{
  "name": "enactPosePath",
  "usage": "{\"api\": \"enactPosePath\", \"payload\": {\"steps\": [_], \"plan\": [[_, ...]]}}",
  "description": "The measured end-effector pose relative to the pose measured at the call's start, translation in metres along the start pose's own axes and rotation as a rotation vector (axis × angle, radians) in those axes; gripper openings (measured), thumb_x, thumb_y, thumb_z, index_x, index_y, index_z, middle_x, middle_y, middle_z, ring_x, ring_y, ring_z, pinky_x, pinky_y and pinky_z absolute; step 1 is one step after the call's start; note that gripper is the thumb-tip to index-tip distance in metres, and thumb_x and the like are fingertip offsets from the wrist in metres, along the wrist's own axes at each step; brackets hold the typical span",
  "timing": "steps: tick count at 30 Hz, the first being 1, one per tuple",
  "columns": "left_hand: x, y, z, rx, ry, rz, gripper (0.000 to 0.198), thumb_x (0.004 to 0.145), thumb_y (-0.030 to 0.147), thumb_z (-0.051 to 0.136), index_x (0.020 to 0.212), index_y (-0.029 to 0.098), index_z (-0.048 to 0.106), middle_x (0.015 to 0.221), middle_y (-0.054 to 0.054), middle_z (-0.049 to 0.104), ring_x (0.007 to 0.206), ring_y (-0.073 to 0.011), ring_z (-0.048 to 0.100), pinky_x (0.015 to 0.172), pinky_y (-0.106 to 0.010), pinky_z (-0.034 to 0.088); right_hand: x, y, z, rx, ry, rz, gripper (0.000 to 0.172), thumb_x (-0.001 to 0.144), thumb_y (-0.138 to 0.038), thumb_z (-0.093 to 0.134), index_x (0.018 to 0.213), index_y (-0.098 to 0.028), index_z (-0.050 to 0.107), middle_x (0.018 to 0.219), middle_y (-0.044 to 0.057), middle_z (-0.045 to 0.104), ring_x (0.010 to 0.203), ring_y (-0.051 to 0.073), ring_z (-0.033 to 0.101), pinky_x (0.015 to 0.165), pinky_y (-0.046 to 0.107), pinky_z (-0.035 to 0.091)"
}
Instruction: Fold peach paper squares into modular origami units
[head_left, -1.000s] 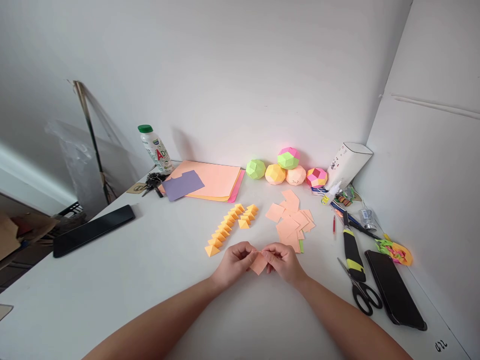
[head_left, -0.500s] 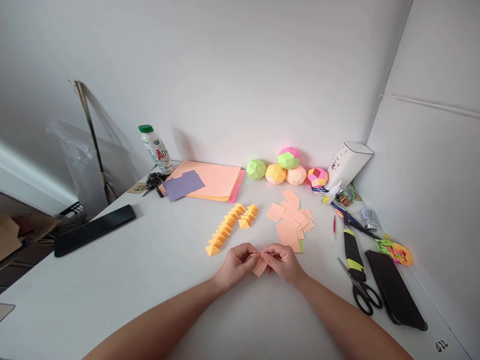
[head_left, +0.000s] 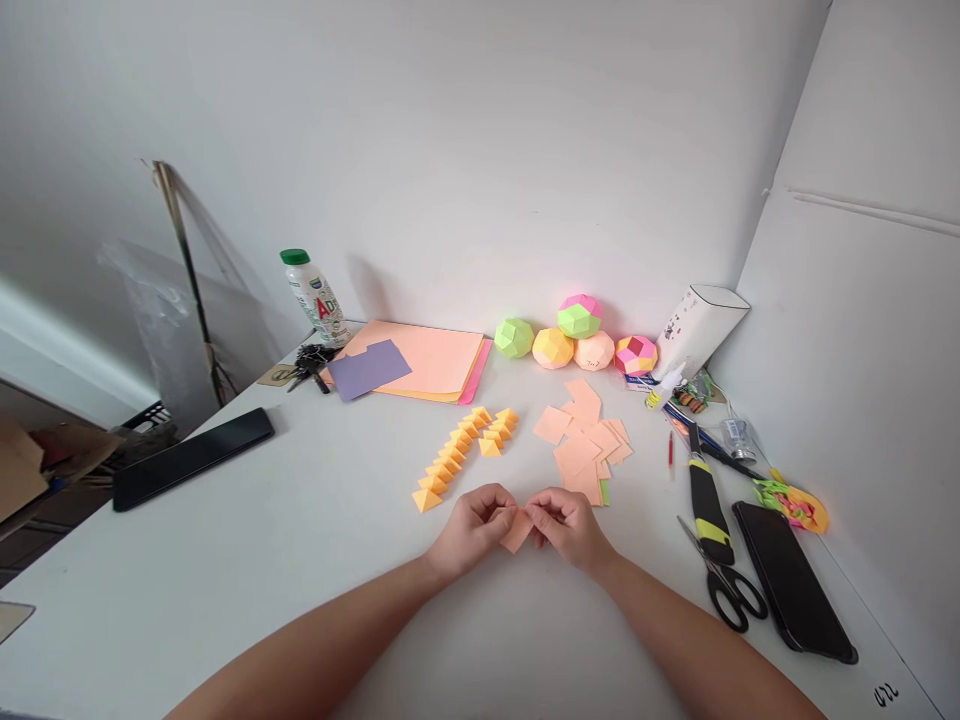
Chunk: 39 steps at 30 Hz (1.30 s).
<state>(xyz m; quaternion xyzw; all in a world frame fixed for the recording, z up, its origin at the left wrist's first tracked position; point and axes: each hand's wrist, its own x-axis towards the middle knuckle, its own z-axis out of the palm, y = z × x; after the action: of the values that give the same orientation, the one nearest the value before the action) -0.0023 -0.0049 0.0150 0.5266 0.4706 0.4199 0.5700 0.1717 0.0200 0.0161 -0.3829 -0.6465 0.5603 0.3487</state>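
Between my two hands is a small peach paper square (head_left: pixel 517 532), pinched near its upper edge. My left hand (head_left: pixel 480 525) grips its left side with thumb and fingers. My right hand (head_left: pixel 566 522) pinches its right side, and the fingertips behind the paper are partly hidden. Just beyond my left hand runs a long row of folded orange paper pieces (head_left: pixel 448 458), with a shorter row of the same pieces (head_left: pixel 498 433) beside it. Past my right hand lies a loose pile of peach paper squares (head_left: pixel 581 450), with a bit of green paper under it.
Several faceted paper balls (head_left: pixel 553 348) stand along the wall. Coloured sheets (head_left: pixel 435 355) and a white bottle (head_left: pixel 315 300) are at back left, a black phone (head_left: pixel 195 460) at left. On the right lie scissors (head_left: pixel 724 580), a utility knife (head_left: pixel 709 505) and another phone (head_left: pixel 795 580).
My hands have drawn very slightly apart at the paper, and the square's tilt has shifted a little. The whole view has moved by a few pixels; other things lie as before.
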Motion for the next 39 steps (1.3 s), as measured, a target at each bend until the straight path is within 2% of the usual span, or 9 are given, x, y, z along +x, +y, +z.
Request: {"api": "enactPosePath", "payload": {"steps": [5, 11, 18, 23, 27, 31, 35, 39], "plan": [[0.000, 0.005, -0.004, -0.039, 0.111, -0.018, 0.019, 0.077, 0.029, 0.053, 0.063, 0.017, 0.048, 0.061, 0.003, 0.044, 0.056, -0.0099, 0.041, 0.053, -0.021, 0.034, 0.001, 0.001, -0.002, 0.053, 0.048, 0.049, 0.024, 0.082, -0.038, 0.056, 0.071, -0.017, 0.057, 0.056, -0.003, 0.051, 0.046, 0.011, 0.052, 0.047, 0.024, 0.046], [0.000, 0.004, -0.002, -0.043, -0.015, -0.023, 0.021, 0.077, 0.036, 0.057, 0.072, 0.017, 0.051, 0.064, 0.002, 0.050, 0.057, -0.0105, 0.045, 0.054, -0.022, 0.036, 0.000, 0.002, -0.001, 0.025, 0.030, 0.048, 0.021, 0.081, -0.037, 0.055, 0.073, -0.017, 0.056, 0.060, -0.002, 0.052, 0.052, 0.012, 0.053, 0.050, 0.024, 0.046], [0.002, -0.001, 0.000, -0.009, -0.029, 0.014, 0.022, 0.076, 0.034, 0.059, 0.067, 0.016, 0.051, 0.062, 0.002, 0.049, 0.056, -0.0095, 0.043, 0.053, -0.022, 0.036, 0.000, 0.000, 0.003, -0.107, 0.024, -0.046, 0.013, 0.077, -0.027, 0.055, 0.068, -0.018, 0.057, 0.062, 0.000, 0.054, 0.054, 0.012, 0.049, 0.048, 0.022, 0.041], [0.002, 0.001, -0.002, -0.058, 0.059, -0.025, 0.025, 0.072, 0.036, 0.062, 0.063, 0.017, 0.049, 0.057, 0.004, 0.043, 0.052, -0.0084, 0.038, 0.049, -0.021, 0.031, 0.000, 0.003, -0.001, -0.006, 0.111, 0.053, 0.009, 0.073, -0.023, 0.056, 0.066, -0.018, 0.054, 0.053, -0.003, 0.053, 0.048, 0.012, 0.052, 0.046, 0.023, 0.041], [0.002, 0.002, -0.003, -0.095, 0.126, -0.040, 0.026, 0.071, 0.036, 0.063, 0.062, 0.017, 0.048, 0.056, 0.005, 0.040, 0.050, -0.0076, 0.036, 0.047, -0.020, 0.030, 0.000, 0.001, -0.002, 0.097, 0.174, 0.103, 0.011, 0.074, -0.024, 0.055, 0.066, -0.019, 0.049, 0.058, -0.002, 0.056, 0.046, 0.011, 0.052, 0.045, 0.023, 0.040], [0.002, 0.000, -0.003, -0.172, 0.084, -0.080, 0.030, 0.074, 0.043, 0.061, 0.067, 0.018, 0.048, 0.055, 0.005, 0.045, 0.048, -0.0083, 0.041, 0.046, -0.020, 0.036, 0.001, -0.001, -0.003, 0.180, 0.135, 0.073, 0.013, 0.080, -0.030, 0.054, 0.075, -0.020, 0.048, 0.063, -0.003, 0.055, 0.048, 0.010, 0.051, 0.047, 0.023, 0.041], [0.002, -0.001, -0.001, -0.189, 0.017, -0.080, 0.031, 0.078, 0.048, 0.058, 0.073, 0.018, 0.053, 0.061, 0.001, 0.054, 0.054, -0.0117, 0.051, 0.052, -0.024, 0.044, 0.001, 0.002, -0.003, 0.115, 0.068, 0.060, 0.021, 0.081, -0.039, 0.058, 0.078, -0.019, 0.052, 0.057, -0.004, 0.051, 0.050, 0.011, 0.052, 0.049, 0.023, 0.042], [0.003, -0.002, -0.001, -0.182, 0.048, -0.040, 0.033, 0.080, 0.050, 0.054, 0.077, 0.017, 0.060, 0.070, -0.003, 0.062, 0.063, -0.0153, 0.056, 0.057, -0.027, 0.048, 0.003, 0.009, -0.003, 0.089, 0.073, 0.063, 0.025, 0.082, -0.043, 0.056, 0.079, -0.018, 0.055, 0.056, -0.003, 0.054, 0.050, 0.012, 0.054, 0.050, 0.024, 0.044]]}}
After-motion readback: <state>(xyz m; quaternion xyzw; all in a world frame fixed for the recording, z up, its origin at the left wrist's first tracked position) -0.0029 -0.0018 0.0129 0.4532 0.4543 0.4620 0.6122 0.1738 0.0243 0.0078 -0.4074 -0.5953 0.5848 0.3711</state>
